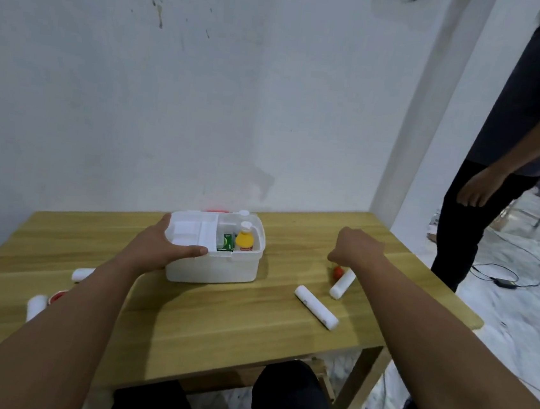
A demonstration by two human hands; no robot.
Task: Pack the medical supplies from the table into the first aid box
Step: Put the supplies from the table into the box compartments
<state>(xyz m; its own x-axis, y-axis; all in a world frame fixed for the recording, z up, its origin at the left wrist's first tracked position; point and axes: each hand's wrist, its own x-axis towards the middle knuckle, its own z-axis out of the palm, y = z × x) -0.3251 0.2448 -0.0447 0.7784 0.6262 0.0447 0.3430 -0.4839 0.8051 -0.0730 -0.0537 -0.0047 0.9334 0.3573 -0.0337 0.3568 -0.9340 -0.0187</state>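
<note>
A white first aid box (pixel 221 271) stands open in the middle of the wooden table (pixel 216 325). A white inner tray (pixel 189 229) covers its left half. In the right half stand an orange bottle (pixel 244 241) with a white cap and a green carton (pixel 226 243). My left hand (pixel 164 243) grips the box's near left corner, thumb on the front rim. My right hand (pixel 359 248) hovers fingers-down over a small red item (pixel 338 272) and a white gauze roll (pixel 342 284); its fingers are hidden. Another white roll (pixel 316 306) lies nearer me.
On the table's left lie two white rolls (pixel 82 274) (pixel 34 307) and a red-capped item (pixel 57 296), partly behind my left forearm. Another person (pixel 505 169) stands off the table's right end. Cables run across the floor (pixel 520 280). A wall is close behind the table.
</note>
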